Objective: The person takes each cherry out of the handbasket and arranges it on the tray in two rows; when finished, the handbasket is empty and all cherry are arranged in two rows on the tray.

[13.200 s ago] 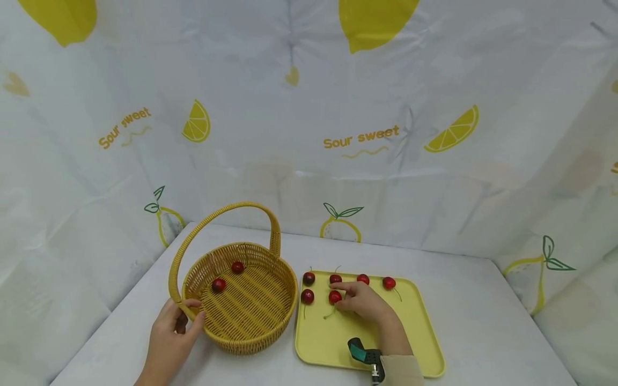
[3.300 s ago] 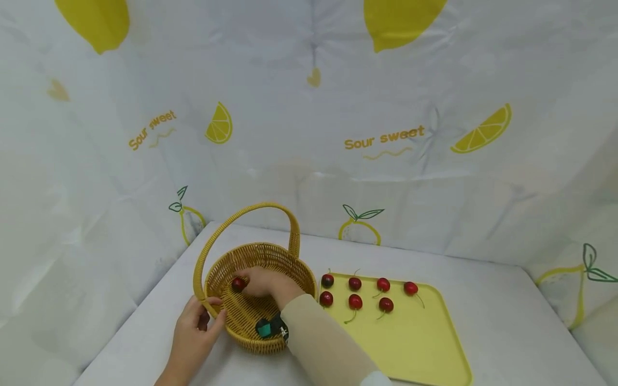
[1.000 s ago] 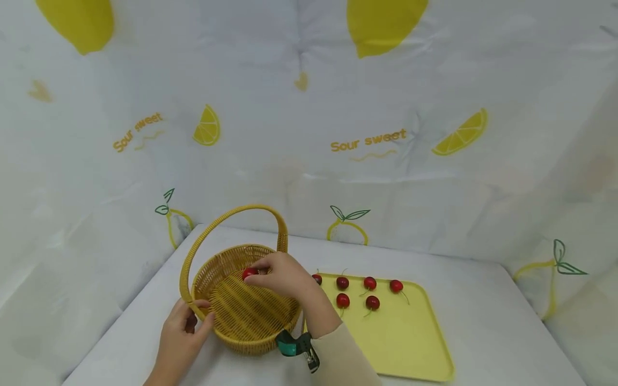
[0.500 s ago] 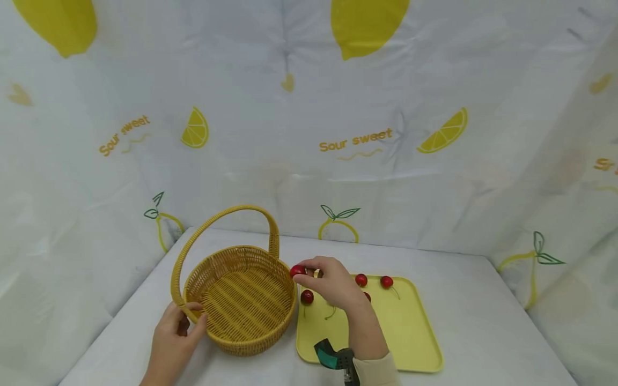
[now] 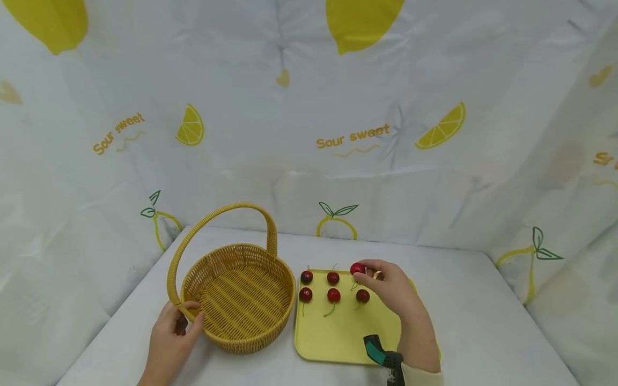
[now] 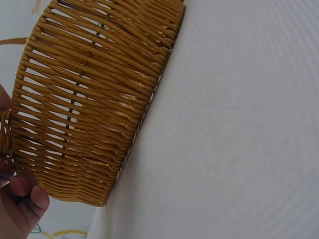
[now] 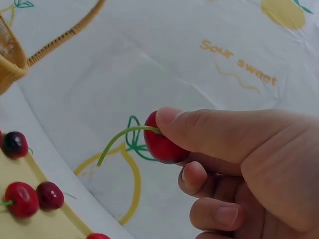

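Note:
My left hand (image 5: pixel 173 335) grips the yellow-brown wicker basket (image 5: pixel 241 343) at the rim, where the handle begins. In the left wrist view its fingers curl at the basket's woven side (image 6: pixel 84 99). My right hand (image 5: pixel 393 289) pinches a red cherry (image 5: pixel 357 268) between thumb and fingers, over the back part of the yellow tray (image 5: pixel 333 343). The right wrist view shows the held cherry (image 7: pixel 167 144) with its green stem hanging left. On the tray, several stemmed cherries, such as a bright red cherry (image 5: pixel 333 295), lie in two rows. My right hand hides the tray's back right part.
The basket's woven floor (image 5: pixel 243 300) shows bare. Its tall handle (image 5: pixel 232 208) arches above it. Basket and tray stand almost side by side on a white-covered table (image 5: pixel 487 321). A white lemon-print curtain (image 5: pixel 270 161) rises behind the table.
Two cherries lay in the basket at first, one later. My right hand has lifted the last cherry out and carried it right, over the tray. My left hand keeps its hold on the basket.

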A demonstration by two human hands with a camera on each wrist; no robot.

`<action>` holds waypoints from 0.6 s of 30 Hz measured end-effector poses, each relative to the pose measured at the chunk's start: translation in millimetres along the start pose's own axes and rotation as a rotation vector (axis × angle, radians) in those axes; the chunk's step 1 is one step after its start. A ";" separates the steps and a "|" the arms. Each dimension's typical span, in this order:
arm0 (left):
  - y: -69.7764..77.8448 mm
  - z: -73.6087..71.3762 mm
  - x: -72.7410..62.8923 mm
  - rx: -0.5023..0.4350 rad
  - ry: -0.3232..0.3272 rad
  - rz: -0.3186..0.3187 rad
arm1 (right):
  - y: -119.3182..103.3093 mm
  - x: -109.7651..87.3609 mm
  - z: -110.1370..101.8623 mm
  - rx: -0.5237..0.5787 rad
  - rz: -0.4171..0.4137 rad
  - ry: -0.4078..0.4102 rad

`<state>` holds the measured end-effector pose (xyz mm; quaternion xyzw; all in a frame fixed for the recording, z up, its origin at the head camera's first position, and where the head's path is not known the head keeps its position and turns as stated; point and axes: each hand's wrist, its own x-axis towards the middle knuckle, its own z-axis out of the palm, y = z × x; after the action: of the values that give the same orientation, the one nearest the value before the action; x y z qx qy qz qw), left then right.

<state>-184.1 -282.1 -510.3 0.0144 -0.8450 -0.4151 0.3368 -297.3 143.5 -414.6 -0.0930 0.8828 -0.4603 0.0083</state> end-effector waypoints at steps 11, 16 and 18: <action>0.0 -5.6 -1.5 0.020 0.006 -0.007 | 60.2 0.0 -23.2 -0.088 0.128 -0.026; 0.2 -6.7 -0.7 0.008 0.006 0.008 | 79.8 2.4 -22.4 -0.132 0.217 -0.031; 0.8 -6.6 -0.6 0.011 0.004 0.010 | 85.8 3.0 -21.0 -0.132 0.240 -0.037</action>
<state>-179.6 -286.0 -507.2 0.0127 -0.8465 -0.4088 0.3407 -315.8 207.9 -472.2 0.0045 0.9157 -0.3952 0.0736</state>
